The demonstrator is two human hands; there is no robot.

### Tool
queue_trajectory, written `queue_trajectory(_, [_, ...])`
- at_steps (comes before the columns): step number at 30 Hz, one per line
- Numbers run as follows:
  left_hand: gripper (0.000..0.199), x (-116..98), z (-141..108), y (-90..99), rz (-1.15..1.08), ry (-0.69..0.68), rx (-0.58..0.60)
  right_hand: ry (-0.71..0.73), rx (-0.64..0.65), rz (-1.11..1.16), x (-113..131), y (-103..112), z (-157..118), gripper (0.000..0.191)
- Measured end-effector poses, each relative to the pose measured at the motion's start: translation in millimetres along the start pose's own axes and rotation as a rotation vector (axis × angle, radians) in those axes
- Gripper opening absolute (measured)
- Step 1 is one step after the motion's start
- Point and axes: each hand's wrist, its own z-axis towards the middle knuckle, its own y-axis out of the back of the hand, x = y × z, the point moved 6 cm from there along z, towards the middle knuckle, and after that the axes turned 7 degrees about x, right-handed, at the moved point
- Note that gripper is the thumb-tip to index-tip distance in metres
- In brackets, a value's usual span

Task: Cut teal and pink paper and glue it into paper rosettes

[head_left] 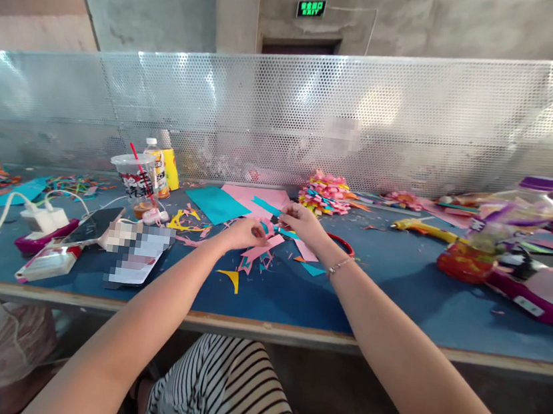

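My right hand [299, 220] is closed in a pinch, and a blue paper strip [264, 205] sticks out to the left from its fingertips. Just beside the fingertips is a small dark spot that I cannot make out. Slightly lower and to the left, my left hand [245, 233] has its fingers curled together, with a bit of pink paper by the tips; whether it is gripped is unclear. Below the hands lie pink paper scraps [256, 255] and a curved yellow scrap [233, 281]. Behind them are a blue paper sheet [216, 205] and a pink paper sheet [257, 198].
Left on the table [265, 300] stand a plastic cup [131, 179] with a red straw, a bottle [161, 179], and a phone [146, 261]. A stack of coloured paper pieces [323, 192] sits behind my right hand. Rightward are a yellow tool [422, 229] and a purple-capped jug [472, 258].
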Motion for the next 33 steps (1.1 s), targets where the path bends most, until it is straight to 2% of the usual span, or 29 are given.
queue_trajectory(2, [0.029, 5, 2, -5.1, 0.087, 0.003, 0.069, -0.020, -0.016, 0.000, -1, 2, 1, 0.009])
queue_trajectory(5, [0.037, 10, 3, -9.5, 0.095, 0.015, 0.134, -0.031, -0.009, 0.032, -5, 3, 3, 0.010])
queue_trajectory(9, [0.036, 10, 3, -11.1, 0.093, 0.046, 0.149, -0.045, 0.010, 0.126, -12, 4, 4, 0.015])
queue_trajectory(13, [0.028, 6, 2, -11.6, 0.137, 0.039, 0.132, -0.039, 0.016, 0.250, -10, 5, 2, 0.019])
queue_trajectory(18, [0.021, -1, -1, -6.6, 0.118, -0.007, 0.059, -0.036, -0.004, 0.287, -3, 7, -2, 0.020])
queue_trajectory(23, [0.015, 3, 0, 0.2, -0.005, 0.050, 0.008, -0.049, -0.015, 0.270, 1, 7, -4, 0.024])
queue_trajectory(27, [0.008, 8, 1, 4.9, -0.208, 0.120, -0.051, -0.046, 0.014, 0.372, 4, 5, -5, 0.026])
queue_trajectory(33, [0.017, 3, -5, 12.0, -0.449, 0.150, -0.163, -0.051, 0.105, 0.401, 9, -1, -8, 0.023])
